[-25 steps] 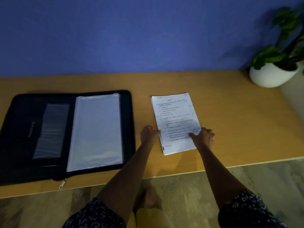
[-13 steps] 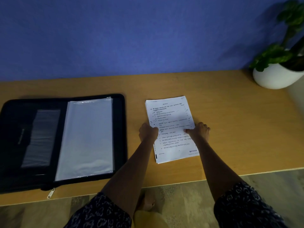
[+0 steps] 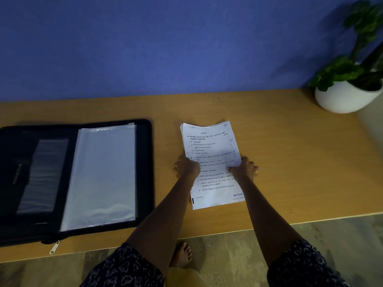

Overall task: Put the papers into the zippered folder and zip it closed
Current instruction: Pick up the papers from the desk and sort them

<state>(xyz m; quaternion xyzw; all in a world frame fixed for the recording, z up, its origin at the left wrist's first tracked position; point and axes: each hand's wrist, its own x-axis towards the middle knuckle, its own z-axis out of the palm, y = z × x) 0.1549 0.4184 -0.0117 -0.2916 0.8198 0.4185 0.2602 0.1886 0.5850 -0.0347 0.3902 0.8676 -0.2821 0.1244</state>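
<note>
A thin stack of printed white papers [image 3: 211, 148] lies near the middle of the wooden table, its far end bowed slightly upward. My left hand [image 3: 186, 166] grips the stack's left edge and my right hand [image 3: 243, 167] grips its right edge, thumbs on top. The black zippered folder [image 3: 148, 162] lies open flat at the left, with clear plastic sleeves [image 3: 101, 175] on its right half and a dark pocket on its left half. Its zipper pull [image 3: 54, 247] hangs at the near edge.
A white pot with a green plant [image 3: 346, 98] stands at the table's far right corner. A blue wall runs behind the table [image 3: 300, 162]. The table's near edge runs just below my forearms, with floor and my bare foot beyond it.
Both hands slid further up the sides of the papers and closed on the edges. The stack's far end now curls up off the table.
</note>
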